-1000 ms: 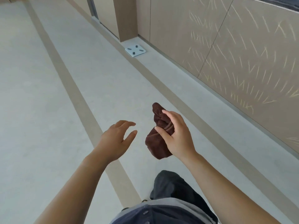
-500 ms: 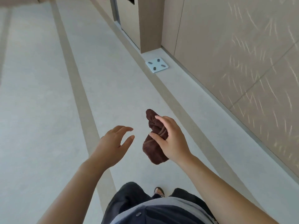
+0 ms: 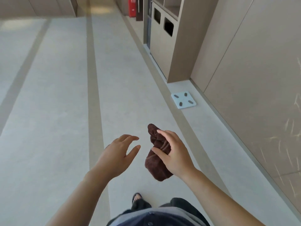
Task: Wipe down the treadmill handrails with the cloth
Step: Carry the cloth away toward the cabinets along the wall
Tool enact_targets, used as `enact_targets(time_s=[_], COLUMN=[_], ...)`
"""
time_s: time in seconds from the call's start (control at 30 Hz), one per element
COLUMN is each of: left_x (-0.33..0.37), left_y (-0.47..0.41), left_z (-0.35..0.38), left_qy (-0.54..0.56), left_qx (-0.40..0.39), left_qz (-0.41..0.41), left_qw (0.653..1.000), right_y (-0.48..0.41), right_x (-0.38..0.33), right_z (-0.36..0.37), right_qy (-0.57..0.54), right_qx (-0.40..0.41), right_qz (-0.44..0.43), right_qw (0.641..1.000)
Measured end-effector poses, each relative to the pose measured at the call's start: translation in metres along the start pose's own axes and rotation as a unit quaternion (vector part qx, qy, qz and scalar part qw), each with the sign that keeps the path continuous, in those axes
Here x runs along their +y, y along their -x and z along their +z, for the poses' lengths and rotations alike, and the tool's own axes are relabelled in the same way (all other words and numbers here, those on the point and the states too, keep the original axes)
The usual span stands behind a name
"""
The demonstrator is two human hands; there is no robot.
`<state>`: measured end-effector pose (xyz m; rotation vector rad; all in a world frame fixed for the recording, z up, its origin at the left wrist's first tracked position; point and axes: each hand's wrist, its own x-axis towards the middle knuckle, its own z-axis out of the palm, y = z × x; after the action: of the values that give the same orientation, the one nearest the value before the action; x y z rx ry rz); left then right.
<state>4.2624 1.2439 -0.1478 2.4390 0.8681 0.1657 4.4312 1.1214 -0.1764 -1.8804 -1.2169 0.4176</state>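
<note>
A dark brown cloth [image 3: 157, 167] hangs bunched in my right hand [image 3: 175, 154], which grips it around its middle at waist height. My left hand [image 3: 118, 152] floats just to the left of the cloth, empty, with fingers spread and not touching it. No treadmill or handrail is in view. Below, my dark trousers and one foot [image 3: 137, 197] show over the pale floor.
A white bathroom scale [image 3: 183, 100] lies on the floor by the right wall. Beige wall panels [image 3: 254, 79] run along the right. Built-in waste bins [image 3: 162, 30] and a red cabinet [image 3: 132, 7] stand further ahead. Pale floor with tan stripes stretches ahead and left.
The view has tilted up and swung along the corridor, so the scale sits lower and the bins have come into sight. Both hands keep their pose, the right still holding the cloth.
</note>
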Motion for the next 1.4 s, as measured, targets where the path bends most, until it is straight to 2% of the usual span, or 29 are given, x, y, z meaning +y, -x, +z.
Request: enact_targets(time_s=[0.43, 0.83, 1.13, 1.4], left_x=[-0.106, -0.183, -0.239, -0.221], left_y=[-0.330, -0.656, -0.945, -1.182], left_z=[-0.086, -0.164, -0.200, -0.227], left_qy=[-0.017, -0.026, -0.052, -0.077], left_qx=[-0.039, -0.056, -0.073, -0.124], left_qz=[0.021, 0.009, 0.073, 0.176], left_qw=[0.999, 0.998, 0.993, 0.974], right_y=[-0.344, -0.678, -0.930, -1.116], right_x=[0.051, 0.106, 0.172, 0.220], right_z=[0.043, 0.046, 0.040, -0.011], right_qy=[-0.011, -0.012, 0.017, 0.047], right_qx=[0.039, 0.025, 0.071, 0.171], right_qz=[0.018, 0.030, 0.046, 0.082], right_qw=[0.999, 0.999, 0.996, 0.981])
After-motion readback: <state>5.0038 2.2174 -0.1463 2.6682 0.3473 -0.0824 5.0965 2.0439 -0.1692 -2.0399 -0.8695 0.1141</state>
